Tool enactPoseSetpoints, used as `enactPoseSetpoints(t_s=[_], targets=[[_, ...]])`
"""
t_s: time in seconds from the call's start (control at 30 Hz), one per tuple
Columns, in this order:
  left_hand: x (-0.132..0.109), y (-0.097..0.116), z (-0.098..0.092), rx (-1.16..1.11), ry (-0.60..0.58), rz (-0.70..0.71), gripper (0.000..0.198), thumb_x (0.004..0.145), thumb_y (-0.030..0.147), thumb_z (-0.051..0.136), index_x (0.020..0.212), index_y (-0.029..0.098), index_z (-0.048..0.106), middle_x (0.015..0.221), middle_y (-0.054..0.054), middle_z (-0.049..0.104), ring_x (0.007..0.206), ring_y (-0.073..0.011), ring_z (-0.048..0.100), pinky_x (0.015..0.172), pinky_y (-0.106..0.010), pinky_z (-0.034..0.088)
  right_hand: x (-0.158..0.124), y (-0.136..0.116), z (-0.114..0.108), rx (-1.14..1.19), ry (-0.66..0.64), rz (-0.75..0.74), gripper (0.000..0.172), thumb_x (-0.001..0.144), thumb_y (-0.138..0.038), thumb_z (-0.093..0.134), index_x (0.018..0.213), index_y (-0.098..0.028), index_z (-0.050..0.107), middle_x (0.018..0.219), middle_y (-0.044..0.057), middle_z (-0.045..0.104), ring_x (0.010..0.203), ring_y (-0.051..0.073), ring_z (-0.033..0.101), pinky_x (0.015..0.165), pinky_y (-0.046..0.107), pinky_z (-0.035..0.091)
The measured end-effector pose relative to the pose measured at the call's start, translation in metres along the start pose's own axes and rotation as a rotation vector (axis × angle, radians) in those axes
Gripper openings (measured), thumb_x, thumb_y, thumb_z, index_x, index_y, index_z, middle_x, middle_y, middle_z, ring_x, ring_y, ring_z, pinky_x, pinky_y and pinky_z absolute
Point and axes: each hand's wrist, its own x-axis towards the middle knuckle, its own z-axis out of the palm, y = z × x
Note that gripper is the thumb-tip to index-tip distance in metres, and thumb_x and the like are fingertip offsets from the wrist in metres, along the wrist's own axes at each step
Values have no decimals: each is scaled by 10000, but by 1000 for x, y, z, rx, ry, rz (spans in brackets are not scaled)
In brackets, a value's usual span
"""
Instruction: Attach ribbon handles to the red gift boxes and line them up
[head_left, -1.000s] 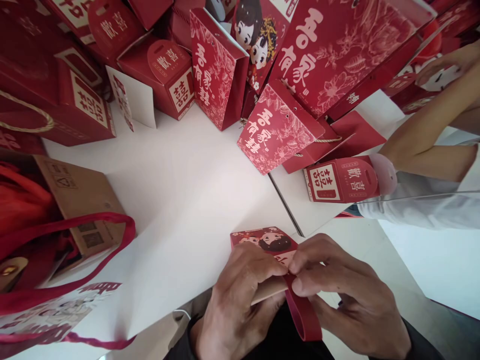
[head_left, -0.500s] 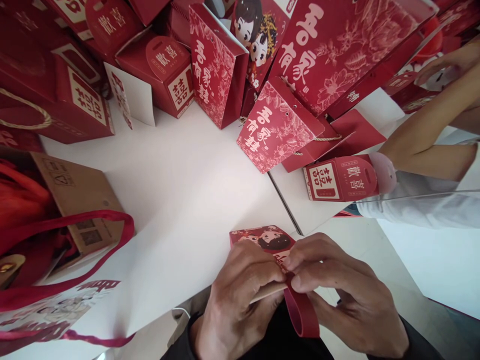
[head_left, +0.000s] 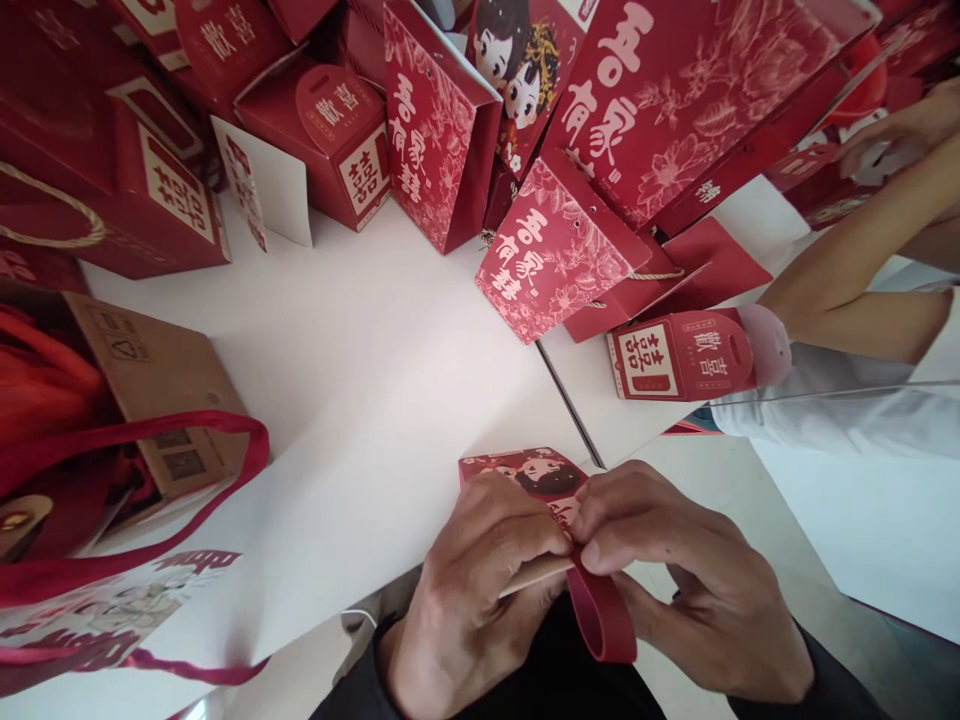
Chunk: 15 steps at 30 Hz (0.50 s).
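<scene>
Right at the near edge of the desk (head_left: 390, 360) the two hands meet, knuckles almost touching. The left hand (head_left: 469, 590) pinches the top edge of a small bag (head_left: 525, 470) between thumb and fingers. The right hand (head_left: 675, 570) is closed, thumb on forefinger, on a red ribbon (head_left: 604, 620) where it joins that edge. The ribbon's loop hangs down between the wrists. The small bag lies flat, its cartoon couple facing up, partly under the fingers.

To the left, near the desk's left edge, a carton (head_left: 161, 375) stands open beside a tote (head_left: 105, 610) with red straps. Along the far edge red boxes (head_left: 337, 140) and floral bags (head_left: 551, 250) crowd together, some upright, some tipped. Towards the right edge a box (head_left: 679, 355) lies on its side, just beside a co-worker's sleeve (head_left: 840, 415). That person's bare arm (head_left: 847, 265) reaches towards the far right corner.
</scene>
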Motion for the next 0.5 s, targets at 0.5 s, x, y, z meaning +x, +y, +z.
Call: enactPoseSetpoints(t_s=[0.5], targets=[[1,-1,1,7,21,21,148,964,110,646,1106,149,632,988,-64,677,903,-155,608,793,-319,536,-3,5,1,-23,10,28,359,878,34,572,1096,-236,660,1001,29,611,893,187,628,730,319,547]])
